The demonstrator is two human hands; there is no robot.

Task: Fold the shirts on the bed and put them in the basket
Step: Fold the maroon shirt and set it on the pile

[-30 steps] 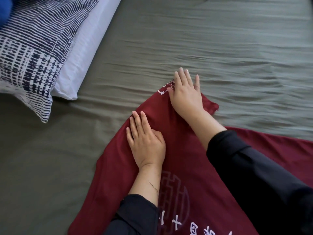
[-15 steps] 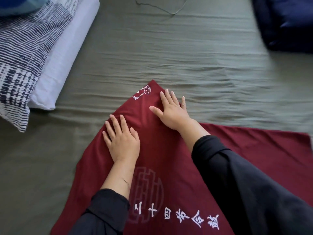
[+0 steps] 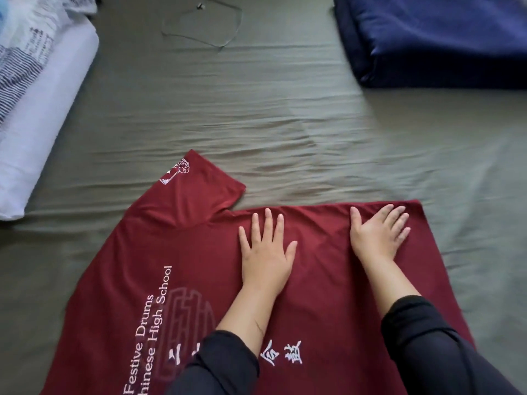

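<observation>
Fingers of left hand and right hand spread flat, gripping nothing, on maroon shirt; probably light, limp; pinch far hem corners.

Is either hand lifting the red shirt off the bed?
No, the left hand and right hand lie flat with straight fingers on the red shirt.

A white pillow, thin cord and navy bedding lie around.
</observation>
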